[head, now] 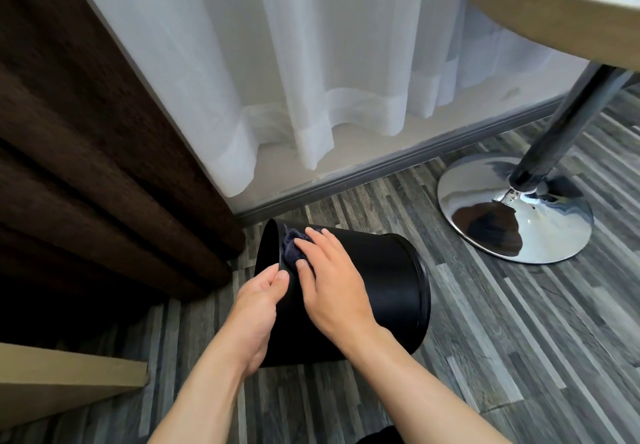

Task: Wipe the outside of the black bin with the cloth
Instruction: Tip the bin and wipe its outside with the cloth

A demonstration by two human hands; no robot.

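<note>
The black bin [384, 281] lies tipped on its side on the striped grey floor, one end toward the brown curtain on the left, the other toward the right. My left hand [258, 308] grips the edge of its left end, thumb on top. My right hand [329, 284] rests flat on the bin's upper wall and presses a dark blue-grey cloth [291, 248] against it, close to the left end. Most of the cloth is hidden under my fingers.
A heavy brown curtain [86, 166] hangs at the left and a sheer white curtain [311, 63] behind the bin. A round table [554, 4] on a chrome pole and shiny base [512, 215] stands at the right. A beige furniture corner [69, 378] juts in at the lower left.
</note>
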